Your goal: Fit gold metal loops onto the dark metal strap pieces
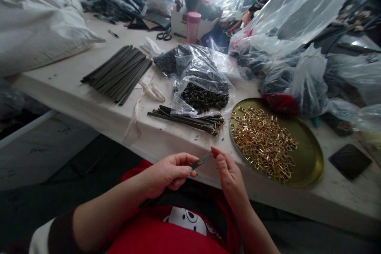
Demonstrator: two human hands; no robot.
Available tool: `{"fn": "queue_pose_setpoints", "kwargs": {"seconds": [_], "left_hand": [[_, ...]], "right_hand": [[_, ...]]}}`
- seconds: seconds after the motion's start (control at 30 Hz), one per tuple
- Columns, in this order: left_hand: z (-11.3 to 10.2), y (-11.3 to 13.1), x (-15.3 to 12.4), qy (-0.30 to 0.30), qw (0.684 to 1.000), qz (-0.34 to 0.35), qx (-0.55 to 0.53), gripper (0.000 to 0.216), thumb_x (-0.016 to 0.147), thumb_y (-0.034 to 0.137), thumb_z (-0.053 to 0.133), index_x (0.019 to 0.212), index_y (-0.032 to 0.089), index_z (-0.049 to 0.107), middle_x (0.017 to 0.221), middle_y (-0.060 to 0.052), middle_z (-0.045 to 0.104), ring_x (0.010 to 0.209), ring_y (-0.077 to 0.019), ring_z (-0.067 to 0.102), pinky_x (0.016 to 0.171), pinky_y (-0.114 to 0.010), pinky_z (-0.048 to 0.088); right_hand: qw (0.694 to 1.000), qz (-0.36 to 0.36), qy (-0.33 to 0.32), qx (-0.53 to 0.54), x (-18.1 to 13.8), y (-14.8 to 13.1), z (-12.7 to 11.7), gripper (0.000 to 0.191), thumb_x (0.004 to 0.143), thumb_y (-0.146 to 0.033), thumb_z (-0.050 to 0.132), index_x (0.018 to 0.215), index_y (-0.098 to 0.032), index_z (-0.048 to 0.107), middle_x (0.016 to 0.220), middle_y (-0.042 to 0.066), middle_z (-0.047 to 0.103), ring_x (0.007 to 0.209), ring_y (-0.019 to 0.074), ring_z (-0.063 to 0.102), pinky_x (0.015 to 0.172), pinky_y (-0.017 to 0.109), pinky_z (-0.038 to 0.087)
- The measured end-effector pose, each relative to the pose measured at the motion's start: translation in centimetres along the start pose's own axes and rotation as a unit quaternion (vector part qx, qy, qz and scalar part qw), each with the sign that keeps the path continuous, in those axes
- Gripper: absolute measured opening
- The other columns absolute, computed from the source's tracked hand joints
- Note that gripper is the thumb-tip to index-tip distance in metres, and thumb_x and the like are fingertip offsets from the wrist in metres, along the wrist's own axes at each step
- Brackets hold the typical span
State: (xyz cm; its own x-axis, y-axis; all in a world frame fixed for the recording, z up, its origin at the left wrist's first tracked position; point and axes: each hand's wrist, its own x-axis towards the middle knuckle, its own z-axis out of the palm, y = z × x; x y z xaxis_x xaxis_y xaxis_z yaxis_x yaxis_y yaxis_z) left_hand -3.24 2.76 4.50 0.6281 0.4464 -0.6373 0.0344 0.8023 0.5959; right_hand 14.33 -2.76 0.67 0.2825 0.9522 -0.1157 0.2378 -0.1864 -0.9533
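Held strip [201, 161] partly hidden, white sack [38, 24] cut off at left

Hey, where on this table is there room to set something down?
Mostly on the left: the white tabletop between the white sack and the dark strips, specks aside, and a smaller patch behind those strips, toward the scissors. Crowded: the middle, with bagged black pieces, and right, with the round tray and plastic bags.
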Motion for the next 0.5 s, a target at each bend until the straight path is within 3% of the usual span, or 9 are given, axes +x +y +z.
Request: {"fn": "queue_pose_setpoints", "kwargs": {"seconds": [0.13, 0.33, 0.43, 0.5], "left_hand": [[0.5, 0.2, -0.7, -0.010, 0.999, -0.001, 0.039, 0.032, 0.066, 0.017, 0.060, 0.097, 0.016, 0.053, 0.067, 0.004, 0.056, 0.035, 0.0007, 0.027, 0.035, -0.017, 0.010], [1.1, 0.5, -1.7, -0.020, 0.992, 0.007, 0.122, 0.030, 0.070, 0.019, 0.055, 0.100, 0.017, 0.053, 0.069, 0.004, 0.055, 0.035, -0.0005, 0.026, 0.035, -0.018, 0.012], [1.2, 1.0, -1.8, -0.010, 0.965, 0.087, 0.247, 0.029, 0.075, 0.025, 0.051, 0.104, 0.018, 0.056, 0.076, 0.002, 0.058, 0.044, -0.0035, 0.036, 0.042, -0.018, 0.026], [1.1, 1.3, -1.6, 0.012, 0.922, 0.172, 0.346, 0.028, 0.079, 0.029, 0.049, 0.103, 0.019, 0.059, 0.084, 0.000, 0.060, 0.062, -0.0078, 0.048, 0.057, -0.020, 0.036]], "right_hand": [[0.999, 0.011, -0.029, 0.020, -0.3, -1.3, 0.0, 0.027, 0.082, -0.043, 0.047, 0.087, -0.020, 0.061, 0.083, 0.003, 0.061, 0.083, 0.0181, 0.053, 0.075, 0.029, 0.039], [0.976, 0.087, -0.072, 0.188, -0.7, -2.0, 0.3, 0.026, 0.079, -0.043, 0.053, 0.072, -0.018, 0.053, 0.052, -0.005, 0.048, 0.051, 0.0094, 0.042, 0.053, 0.022, 0.033], [0.967, 0.079, -0.074, 0.229, -0.8, -2.4, 0.1, 0.023, 0.078, -0.041, 0.054, 0.074, -0.019, 0.052, 0.050, -0.006, 0.048, 0.048, 0.0087, 0.040, 0.050, 0.021, 0.032], [0.972, 0.058, -0.052, 0.224, -0.8, -2.7, 0.0, 0.020, 0.077, -0.038, 0.056, 0.075, -0.019, 0.052, 0.054, -0.004, 0.051, 0.051, 0.0093, 0.044, 0.052, 0.022, 0.035]]}}
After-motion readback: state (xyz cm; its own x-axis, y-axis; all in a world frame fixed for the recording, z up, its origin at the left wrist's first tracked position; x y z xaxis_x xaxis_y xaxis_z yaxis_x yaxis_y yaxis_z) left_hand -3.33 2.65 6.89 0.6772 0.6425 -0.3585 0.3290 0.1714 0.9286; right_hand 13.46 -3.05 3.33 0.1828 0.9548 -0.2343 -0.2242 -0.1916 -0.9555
